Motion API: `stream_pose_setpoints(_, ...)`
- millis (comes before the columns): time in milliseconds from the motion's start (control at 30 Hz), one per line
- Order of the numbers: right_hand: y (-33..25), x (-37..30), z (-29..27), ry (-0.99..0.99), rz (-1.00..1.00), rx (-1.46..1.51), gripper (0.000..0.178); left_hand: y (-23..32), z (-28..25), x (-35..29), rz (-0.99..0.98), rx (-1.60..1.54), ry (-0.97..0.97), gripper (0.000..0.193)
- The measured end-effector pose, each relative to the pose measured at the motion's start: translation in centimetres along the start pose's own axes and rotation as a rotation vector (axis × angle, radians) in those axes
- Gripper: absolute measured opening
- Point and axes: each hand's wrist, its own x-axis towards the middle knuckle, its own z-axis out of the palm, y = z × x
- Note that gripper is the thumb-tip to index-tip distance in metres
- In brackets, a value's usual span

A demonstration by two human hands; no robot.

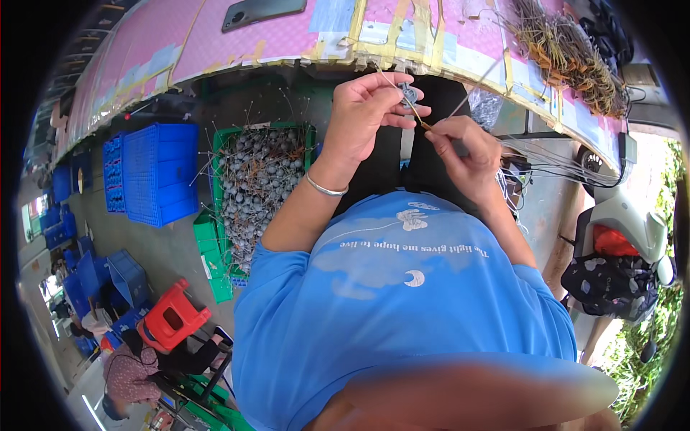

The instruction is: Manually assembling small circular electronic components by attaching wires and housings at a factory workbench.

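Because wires jut past the rim of the green plastic crate (pixel 311 138) heaped with round grey wired parts (pixel 262 179), a passing arm could snag and tangle them; further right, the left hand (pixel 363 111) holds a small grey plastic part (pixel 408 92) in its fingers, just off the pink, taped surface (pixel 244 43), so a hard tug from the right hand (pixel 467 147), pinching a thin yellow strand (pixel 415 113), might kink that strand or jerk the part loose.
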Motion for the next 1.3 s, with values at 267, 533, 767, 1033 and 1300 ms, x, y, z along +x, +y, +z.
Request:
stream_pose_setpoints(267,2.7,1.9,0.4,0.047,-0.298,-0.212,0.023,1.4,1.4,-1.5,-0.020,-0.093,-0.140,0.025)
stream_pose_setpoints(533,2.4,3.0,0.6,-0.158,0.236,0.920,0.021,0.0,2.9,-2.1,-0.002,0.051,-0.186,0.022)
stream_pose_setpoints(767,1.6,3.0,1.0,0.084,0.287,0.972,0.016,-0.3,2.1,-1.2,-0.112,-0.081,-0.139,0.017)
stream_pose_setpoints(1033,3.6,4.1,0.7,0.019,0.659,1.173,0.012,-2.0,2.5,-0.9,0.194,0.087,-0.126,0.027)
stream_pose_setpoints(1300,4.6,6.8,1.0,-0.118,0.670,0.984,0.012,-2.0,0.1,1.1,0.145,-0.014,-0.193,0.043)
